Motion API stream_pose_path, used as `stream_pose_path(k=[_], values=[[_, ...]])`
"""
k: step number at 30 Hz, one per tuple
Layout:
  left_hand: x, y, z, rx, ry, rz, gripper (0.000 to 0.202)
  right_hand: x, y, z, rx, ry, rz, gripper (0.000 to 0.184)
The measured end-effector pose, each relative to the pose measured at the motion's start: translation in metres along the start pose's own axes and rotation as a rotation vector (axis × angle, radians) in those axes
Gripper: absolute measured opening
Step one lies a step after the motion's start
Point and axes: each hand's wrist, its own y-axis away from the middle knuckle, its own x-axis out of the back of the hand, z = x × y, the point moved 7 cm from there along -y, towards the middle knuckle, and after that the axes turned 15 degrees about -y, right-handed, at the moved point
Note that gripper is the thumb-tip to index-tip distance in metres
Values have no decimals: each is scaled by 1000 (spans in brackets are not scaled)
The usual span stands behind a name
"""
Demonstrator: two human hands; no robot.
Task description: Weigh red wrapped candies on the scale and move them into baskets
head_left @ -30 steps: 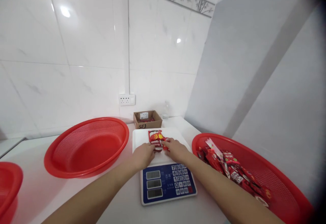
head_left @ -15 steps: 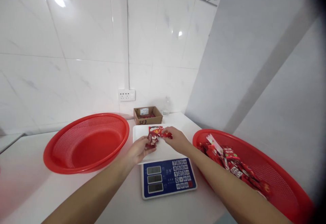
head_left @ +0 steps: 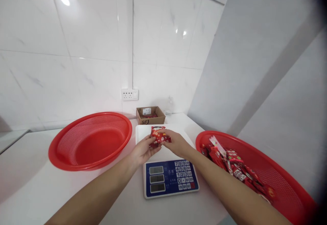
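Where hands meet over scale (head_left: 171, 180), left hand (head_left: 143, 151) and right hand (head_left: 176, 144) each close grip on same small bunch of red packets (head_left: 158, 137), held just above weighing pan. Heap of packets (head_left: 235, 166) lies in right basket (head_left: 283, 187) beside scale; judged early stage, bulk unhandled.

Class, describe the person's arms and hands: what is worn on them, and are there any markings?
The left forearm and right forearm are bare, with no sleeves in view. The left hand and right hand wear no gloves; no watch, bracelet, ring or marking is visible.
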Motion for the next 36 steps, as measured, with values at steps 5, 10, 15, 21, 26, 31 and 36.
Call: stream_pose_path(k=[5,10,15,21,26,31,36], values=[[-2,0,-2,19,21,-19,19,-15,0,-6,38,243,-86,36],[1,-3,2,13,87,39,8,-12,0,-8,74,262,-87,36],[4,1,4,61,101,70,10,12,-3,-12,83,115,147,22],[-18,11,10,-29,108,13,17,-25,-3,-6,28,-45,88,33],[4,10,26,-148,-32,176,13,-22,-15,8,0,-136,116,45],[59,36,72,-310,-492,347,27,16,-26,47,-230,347,117,52],[109,65,104,-388,-1118,473,45,27,-17,83,-357,457,51,54]])
